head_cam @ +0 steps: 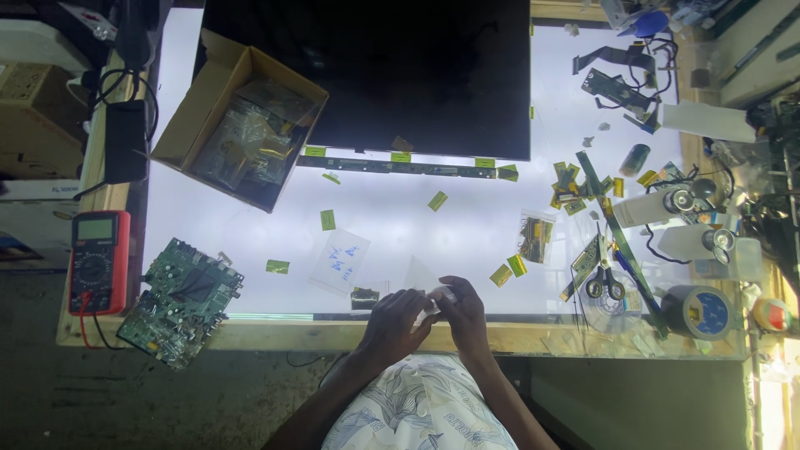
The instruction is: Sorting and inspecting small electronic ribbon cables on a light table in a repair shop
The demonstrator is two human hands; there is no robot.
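From the head camera, the left hand [394,321] and right hand [463,310] pinch a small clear plastic bag [429,283] together at the lit table's [467,225] near edge; its contents are too small to tell.

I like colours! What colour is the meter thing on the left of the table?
The meter is red with a dark face, seen in the head view.

Both hands are together right in front of the body, forearms angling in from below. Left hand [393,321] is curled, fingers [414,302] bent toward the right hand [463,310], whose fingers pinch something small between them, knuckles up.
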